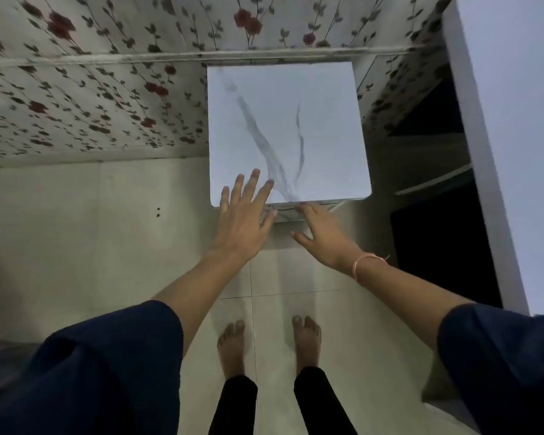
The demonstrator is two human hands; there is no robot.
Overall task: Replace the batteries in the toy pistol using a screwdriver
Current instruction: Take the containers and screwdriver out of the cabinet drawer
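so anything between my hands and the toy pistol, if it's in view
No pistol shows. Left hand is open over the white marble-patterned table top; right hand reaches its front edge. Nothing visible blocks either.

White with grey marble veining on the worktop (296,120). Off-white with dark red roses and grey-green leafy vines on the far wallpaper (76,105). Pale cream, crossed by thin grey grout lines, on the floor tiles (76,246). Dark navy, unpatterned, on both near sleeves (107,372). Black on the trouser legs (236,403). Pink on the wristband (365,262) at right. Plain white on the cabinet panel (500,120), far right.
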